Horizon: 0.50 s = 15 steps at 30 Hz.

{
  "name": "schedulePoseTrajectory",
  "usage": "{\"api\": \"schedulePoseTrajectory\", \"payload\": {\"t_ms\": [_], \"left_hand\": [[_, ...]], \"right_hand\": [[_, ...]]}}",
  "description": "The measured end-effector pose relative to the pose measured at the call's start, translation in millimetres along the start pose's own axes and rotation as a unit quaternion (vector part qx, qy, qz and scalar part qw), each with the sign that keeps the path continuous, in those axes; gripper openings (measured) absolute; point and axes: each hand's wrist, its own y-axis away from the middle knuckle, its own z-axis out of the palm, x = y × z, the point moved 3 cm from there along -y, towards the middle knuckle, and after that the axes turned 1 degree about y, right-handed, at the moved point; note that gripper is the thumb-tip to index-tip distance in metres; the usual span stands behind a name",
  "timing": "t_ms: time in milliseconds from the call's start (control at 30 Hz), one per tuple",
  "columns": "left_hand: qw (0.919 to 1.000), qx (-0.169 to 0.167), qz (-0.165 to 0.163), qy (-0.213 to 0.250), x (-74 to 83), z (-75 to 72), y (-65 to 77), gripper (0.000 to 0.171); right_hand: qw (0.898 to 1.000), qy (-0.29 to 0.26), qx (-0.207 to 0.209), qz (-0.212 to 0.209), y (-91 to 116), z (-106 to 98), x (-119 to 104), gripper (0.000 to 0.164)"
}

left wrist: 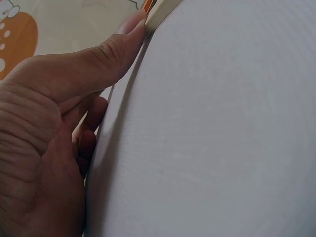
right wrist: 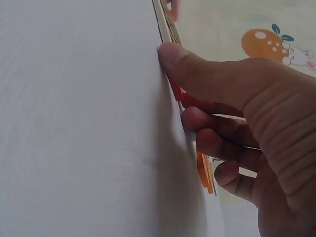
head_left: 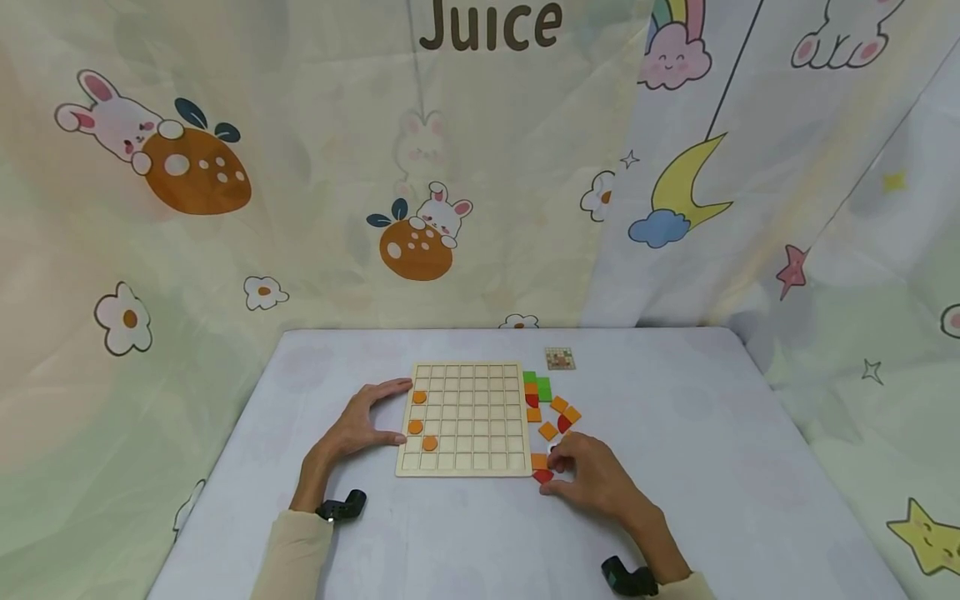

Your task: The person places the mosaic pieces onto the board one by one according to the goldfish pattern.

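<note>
Cartoon-printed cloth (head_left: pixel 322 208) hangs behind a white table (head_left: pixel 450 542). On it lies a pale gridded board (head_left: pixel 472 421), with three orange discs (head_left: pixel 419 397) near its left side. A person's left hand (head_left: pixel 360 425) has thumb and forefinger spread, both touching the board's left edge. Their right hand (head_left: pixel 596 479) bends over loose green, orange and red pieces (head_left: pixel 548 432) along the right edge, thumb beside a red piece (head_left: pixel 543 476); whether it pinches anything, I cannot tell. Beyond the pieces lies a small card (head_left: pixel 560 358).
</note>
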Motion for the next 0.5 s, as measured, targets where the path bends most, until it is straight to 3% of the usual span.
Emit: {"api": "schedulePoseTrajectory", "payload": {"t_ms": [233, 500], "left_hand": [[1.0000, -0.003, -0.005, 0.002, 0.8, -2.0, -1.1, 0.098], [1.0000, -0.002, -0.010, 0.000, 0.7, -0.7, -0.1, 0.098]], "right_hand": [[0.999, 0.032, -0.009, 0.013, -1.0, -1.3, -5.2, 0.027], [0.999, 0.028, -0.021, 0.012, 2.6, -2.3, -7.1, 0.020]]}}
